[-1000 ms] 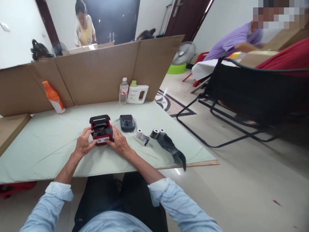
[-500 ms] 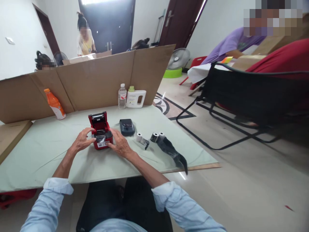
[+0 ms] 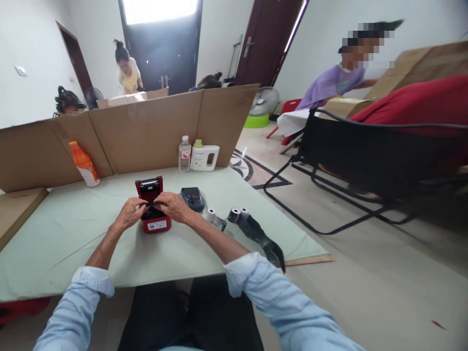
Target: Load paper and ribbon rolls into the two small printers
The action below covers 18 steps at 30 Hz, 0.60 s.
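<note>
A small red printer (image 3: 156, 226) stands on the table with its lid (image 3: 149, 187) raised and a white label on its front. Above its open compartment, a thin dark strip of film (image 3: 151, 204) stretches between my two hands. My left hand (image 3: 130, 213) has its fingers closed at the strip's left end. At the right end, my right hand (image 3: 173, 205) pinches it with thumb and fingertips. Part of the compartment is hidden behind the fingers. Just to the right lies a dark handheld device (image 3: 192, 199), partly covered by my right hand.
White-cored rolls (image 3: 234, 215) with black film (image 3: 261, 236) trailing to the table's right edge lie on the right. An orange bottle (image 3: 84, 164), a water bottle (image 3: 185, 154) and a white jug (image 3: 205, 157) stand against a cardboard screen (image 3: 146, 131). Other people are beyond; a black chair (image 3: 347, 161) stands right.
Both hands have moved from the printer's sides to above its compartment, closing on the film strip. Film that covered the printer's front is off the label. The view has tilted slightly up.
</note>
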Tool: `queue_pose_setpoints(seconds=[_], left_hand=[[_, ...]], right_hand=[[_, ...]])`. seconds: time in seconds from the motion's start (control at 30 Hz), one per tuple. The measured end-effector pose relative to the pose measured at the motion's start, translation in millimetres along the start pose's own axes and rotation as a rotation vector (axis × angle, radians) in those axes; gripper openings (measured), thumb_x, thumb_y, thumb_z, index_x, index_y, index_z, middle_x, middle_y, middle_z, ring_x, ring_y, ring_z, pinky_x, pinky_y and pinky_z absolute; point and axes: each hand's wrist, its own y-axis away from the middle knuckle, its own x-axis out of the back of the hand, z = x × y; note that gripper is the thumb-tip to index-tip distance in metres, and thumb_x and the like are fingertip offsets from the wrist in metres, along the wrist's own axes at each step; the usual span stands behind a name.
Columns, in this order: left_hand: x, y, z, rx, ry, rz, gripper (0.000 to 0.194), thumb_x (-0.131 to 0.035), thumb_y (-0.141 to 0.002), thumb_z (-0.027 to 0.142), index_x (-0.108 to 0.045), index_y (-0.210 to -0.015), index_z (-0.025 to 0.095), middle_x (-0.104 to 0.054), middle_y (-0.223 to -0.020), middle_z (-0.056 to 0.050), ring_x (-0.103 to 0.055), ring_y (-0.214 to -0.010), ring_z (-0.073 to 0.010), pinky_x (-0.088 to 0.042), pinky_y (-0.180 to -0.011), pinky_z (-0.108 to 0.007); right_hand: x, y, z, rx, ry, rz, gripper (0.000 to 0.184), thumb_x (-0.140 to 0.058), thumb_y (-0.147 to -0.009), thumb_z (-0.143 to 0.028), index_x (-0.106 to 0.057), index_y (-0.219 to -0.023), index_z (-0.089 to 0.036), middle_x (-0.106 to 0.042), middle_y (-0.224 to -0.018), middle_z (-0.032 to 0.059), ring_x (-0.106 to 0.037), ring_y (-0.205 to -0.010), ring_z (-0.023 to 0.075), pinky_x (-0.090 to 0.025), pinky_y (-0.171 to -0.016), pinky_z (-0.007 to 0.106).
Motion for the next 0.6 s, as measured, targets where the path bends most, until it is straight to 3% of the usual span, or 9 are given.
queue_pose_setpoints(seconds=[0.13,0.27,0.43,0.6], left_hand=[[-1.3,-12.0,-3.0,0.042,0.031,-0.023,0.029,-0.069,-0.084,0.037,-0.081,-0.106,0.023,-0.082,-0.107,-0.006,-0.073,-0.102,-0.0284,-0.057,-0.096,-0.043],[-2.6,-23.8,-1.2,0.074,0.081,-0.038,0.023,-0.073,-0.077,0.029,-0.079,-0.097,0.020,-0.081,-0.091,-0.004,-0.072,-0.088,-0.0256,-0.058,-0.087,-0.038],[-8.8,-32.3,-1.8,0.122,0.238,-0.057,0.026,-0.075,-0.076,0.029,-0.076,-0.098,0.017,-0.080,-0.089,-0.004,-0.073,-0.086,-0.0238,-0.059,-0.083,-0.036],[-12.9,-33.3,-0.6,0.055,0.396,-0.017,0.033,-0.074,-0.082,0.041,-0.076,-0.103,0.015,-0.080,-0.092,-0.005,-0.074,-0.090,-0.0235,-0.060,-0.080,-0.034]], right_hand=[[13.7,-26.0,-0.5,-0.089,-0.020,-0.040,0.020,-0.063,-0.095,-0.022,-0.083,-0.092,-0.024,-0.078,-0.088,0.0028,-0.067,-0.079,0.0174,-0.044,-0.070,0.026],[25.7,-46.7,-1.6,-0.113,-0.085,-0.034,0.024,-0.061,-0.090,-0.024,-0.069,-0.068,-0.018,-0.058,-0.061,-0.0031,-0.049,-0.061,0.0118,-0.031,-0.060,0.025],[37.3,-62.2,-7.4,-0.076,-0.297,0.005,0.027,-0.056,-0.084,-0.033,-0.055,-0.062,-0.019,-0.044,-0.060,-0.0060,-0.040,-0.062,0.0103,-0.028,-0.058,0.024],[53.4,-67.2,-14.9,-0.064,-0.497,0.089,0.028,-0.055,-0.082,-0.042,-0.051,-0.065,-0.020,-0.041,-0.063,-0.0057,-0.038,-0.062,0.0103,-0.030,-0.057,0.024]])
